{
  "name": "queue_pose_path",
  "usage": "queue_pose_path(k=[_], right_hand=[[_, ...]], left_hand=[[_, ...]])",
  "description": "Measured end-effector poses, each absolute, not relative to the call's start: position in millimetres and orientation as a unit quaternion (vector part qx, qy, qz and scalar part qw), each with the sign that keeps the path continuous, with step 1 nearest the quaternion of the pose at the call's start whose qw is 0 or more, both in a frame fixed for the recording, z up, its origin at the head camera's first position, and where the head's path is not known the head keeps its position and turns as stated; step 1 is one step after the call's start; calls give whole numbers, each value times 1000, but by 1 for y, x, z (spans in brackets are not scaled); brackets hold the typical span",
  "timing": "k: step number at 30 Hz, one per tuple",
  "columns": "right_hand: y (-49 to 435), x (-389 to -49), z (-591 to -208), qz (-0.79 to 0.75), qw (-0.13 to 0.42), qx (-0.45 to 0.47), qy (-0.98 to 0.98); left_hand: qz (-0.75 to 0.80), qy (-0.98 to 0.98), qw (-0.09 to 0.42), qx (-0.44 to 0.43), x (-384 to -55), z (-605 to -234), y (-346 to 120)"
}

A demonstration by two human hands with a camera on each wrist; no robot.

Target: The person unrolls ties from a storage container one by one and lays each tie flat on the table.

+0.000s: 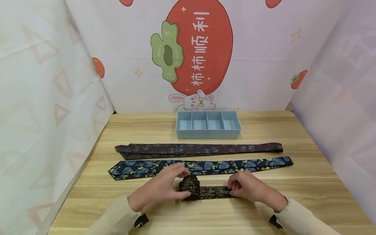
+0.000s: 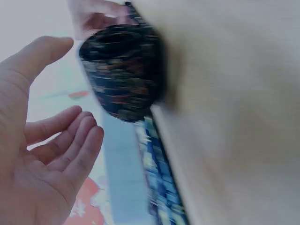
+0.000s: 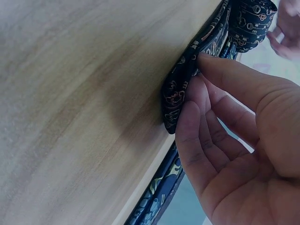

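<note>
A black necktie with a small gold key pattern lies nearest the person, most of it wound into a thick roll (image 1: pixel 189 187) and a short flat tail (image 1: pixel 214 192) running right. Around the roll's left side is my left hand (image 1: pixel 165 184), thumb and fingers spread; the left wrist view shows a gap between them and the roll (image 2: pixel 124 72). With thumb and fingertips my right hand (image 1: pixel 246 186) pinches the tail's end (image 3: pixel 176 101). Just beyond the hands lies a navy necktie (image 1: pixel 135 168) with blue and yellow figures, partly covered by the left fingers.
Behind the navy necktie stretches a dark maroon necktie (image 1: pixel 211 149) with a blue floral pattern. Farther back stands a light blue tray (image 1: pixel 208 133) with several compartments. The wooden table (image 1: pixel 308 182) is bordered by printed cloth (image 1: pixel 132 85) at the back and sides.
</note>
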State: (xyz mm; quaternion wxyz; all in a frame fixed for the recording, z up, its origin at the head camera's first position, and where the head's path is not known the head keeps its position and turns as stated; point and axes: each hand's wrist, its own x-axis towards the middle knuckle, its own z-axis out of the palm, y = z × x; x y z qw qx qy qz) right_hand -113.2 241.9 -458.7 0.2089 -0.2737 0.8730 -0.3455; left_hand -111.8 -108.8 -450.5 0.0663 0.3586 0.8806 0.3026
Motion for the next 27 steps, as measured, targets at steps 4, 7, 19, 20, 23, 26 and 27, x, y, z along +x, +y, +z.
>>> queue_pose_path(k=[4, 7, 19, 20, 23, 26, 27], right_hand=[[243, -111, -458, -345, 213, -271, 873], [243, -111, -459, -343, 211, -274, 873], [242, -113, -461, -338, 203, -276, 877], [242, -113, -461, -338, 203, -276, 876], [242, -112, -459, -338, 204, -275, 876], [242, -112, -459, -339, 206, -273, 876], [242, -112, -459, -340, 207, -273, 876]], left_hand=[[350, 849, 91, 385, -124, -442, -85], [363, 840, 130, 381, -129, -441, -68], [290, 861, 174, 380, -127, -455, -57], [283, 863, 174, 380, -127, -455, -59], [270, 868, 180, 375, -126, -453, -67], [266, 870, 186, 371, -124, -450, -77], [267, 870, 186, 370, -123, -448, -81]])
